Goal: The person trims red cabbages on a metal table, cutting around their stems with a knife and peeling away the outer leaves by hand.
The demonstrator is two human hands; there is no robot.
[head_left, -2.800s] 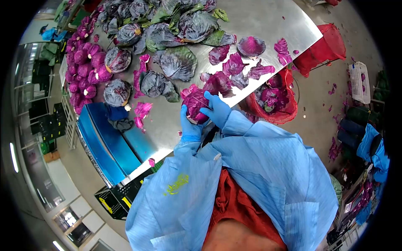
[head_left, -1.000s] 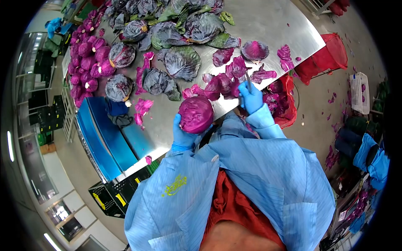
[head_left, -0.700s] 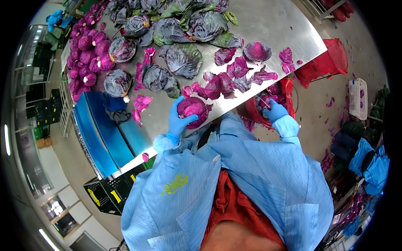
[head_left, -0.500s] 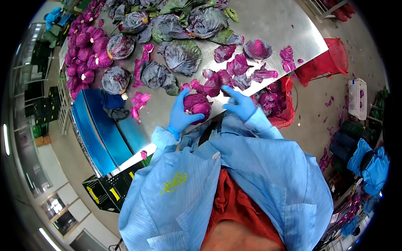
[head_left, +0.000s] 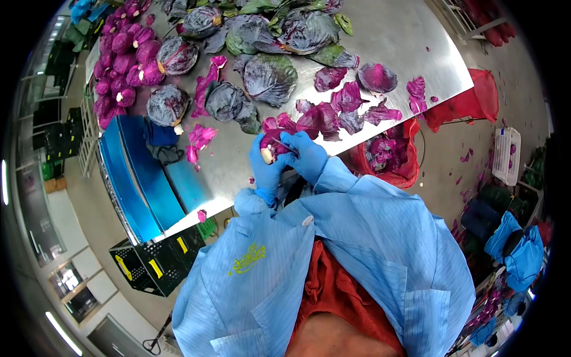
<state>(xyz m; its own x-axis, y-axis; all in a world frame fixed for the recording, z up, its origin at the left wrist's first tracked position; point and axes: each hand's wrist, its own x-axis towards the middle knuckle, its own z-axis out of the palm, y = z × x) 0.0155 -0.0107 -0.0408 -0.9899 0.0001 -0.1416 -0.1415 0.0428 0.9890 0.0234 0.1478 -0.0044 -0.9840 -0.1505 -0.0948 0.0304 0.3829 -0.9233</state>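
A peeled red cabbage [head_left: 271, 146], its pale cut stem end turned toward me, rests in my left hand [head_left: 266, 172] near the table's front edge. My blue-gloved left fingers are wrapped round it. My right hand [head_left: 306, 156], gloved too, is closed against the cabbage's right side. A thin dark edge shows at its fingertips, too small to name. Loose purple leaves [head_left: 319, 121] lie just beyond both hands. Farther left sits an unpeeled cabbage [head_left: 223, 102] with dull outer leaves.
Peeled cabbages [head_left: 124, 63] are piled at the table's far left, with several leafy ones [head_left: 309, 30] at the back. A red mesh bag [head_left: 410, 156] of leaves hangs at the right edge. A blue metal bin [head_left: 134, 178] stands left, above black crates [head_left: 156, 265].
My right hand has moved left from beside the cabbage and now closes against it. The cabbage has been turned, bringing its pale stem end into view. My view has shifted slightly.
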